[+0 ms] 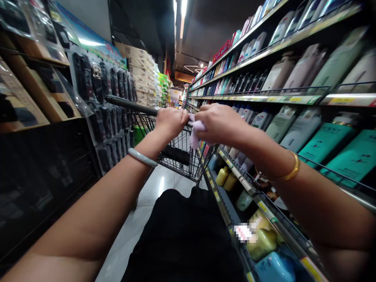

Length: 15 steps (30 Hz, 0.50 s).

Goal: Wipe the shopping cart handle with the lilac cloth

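A black-handled wire shopping cart (179,145) stands ahead of me, turned at an angle. My left hand (172,120) is closed around its handle (132,105), with a pale bangle at the wrist. Just to the right, my right hand (216,122) is closed on a lilac cloth (196,133), which is bunched and hangs below the fingers. The cloth lies at the handle's right part; whether it wraps around the bar is hidden by my hands. A gold bangle circles my right wrist.
Shelves (311,100) of bottles rise close on my right, with lower ledges jutting near the cart. To the left hang packaged dark items (102,80) on a rack. Stacked pale packs (143,74) stand farther along. Tiled floor (161,180) shows beneath the cart.
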Each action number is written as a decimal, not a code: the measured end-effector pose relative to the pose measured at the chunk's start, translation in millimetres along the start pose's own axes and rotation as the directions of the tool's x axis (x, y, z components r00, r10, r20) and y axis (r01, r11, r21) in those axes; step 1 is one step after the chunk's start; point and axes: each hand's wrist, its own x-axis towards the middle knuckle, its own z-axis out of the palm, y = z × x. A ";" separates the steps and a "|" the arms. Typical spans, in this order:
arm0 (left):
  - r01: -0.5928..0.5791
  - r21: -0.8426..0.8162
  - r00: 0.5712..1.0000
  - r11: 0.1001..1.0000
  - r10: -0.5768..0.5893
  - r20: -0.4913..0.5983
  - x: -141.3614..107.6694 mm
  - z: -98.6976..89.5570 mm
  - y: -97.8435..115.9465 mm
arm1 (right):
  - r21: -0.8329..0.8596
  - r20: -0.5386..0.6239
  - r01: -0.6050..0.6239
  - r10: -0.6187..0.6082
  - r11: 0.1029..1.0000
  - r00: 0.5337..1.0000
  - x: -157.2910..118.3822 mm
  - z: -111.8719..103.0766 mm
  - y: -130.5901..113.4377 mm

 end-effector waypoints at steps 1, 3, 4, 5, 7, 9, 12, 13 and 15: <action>-0.005 -0.003 1.000 1.000 0.005 -0.012 -1.2 0.2 2.4 | 0.030 0.025 -0.064 0.064 0.997 0.998 4.0 -0.9 4.6; -0.021 -0.006 0.999 1.000 0.021 -0.032 -3.4 0.4 5.8 | 0.067 0.050 -0.189 0.186 0.980 0.981 16.6 0.1 12.0; -0.031 -0.004 0.999 0.999 0.031 -0.034 -4.0 0.2 6.1 | 0.077 0.053 -0.224 0.221 0.971 0.974 23.5 1.4 14.3; -0.043 0.002 0.999 0.999 0.043 -0.027 -4.4 0.0 5.2 | 0.096 0.057 -0.237 0.232 0.967 0.971 29.6 2.5 15.7; -0.066 0.026 0.998 0.997 0.067 -0.013 -3.8 -0.8 -0.7 | 0.177 0.068 -0.217 0.208 0.960 0.976 37.2 3.3 18.1; -0.074 0.061 0.997 0.995 0.074 -0.001 -2.0 -1.7 -10.3 | 0.268 0.093 -0.204 0.185 0.942 0.978 38.2 2.4 23.3; -0.074 0.093 0.997 0.993 0.073 0.011 1.5 -3.2 -25.4 | 0.311 0.141 -0.279 0.247 0.908 0.959 33.6 4.2 37.4; -0.074 0.097 0.997 0.992 0.073 0.016 2.5 -3.6 -29.5 | 0.315 0.153 -0.313 0.277 0.896 0.949 32.0 6.8 41.7; -0.080 0.105 0.997 0.991 0.077 0.025 4.2 -4.3 -36.3 | 0.386 0.146 -0.354 0.323 0.852 0.935 30.3 14.5 46.3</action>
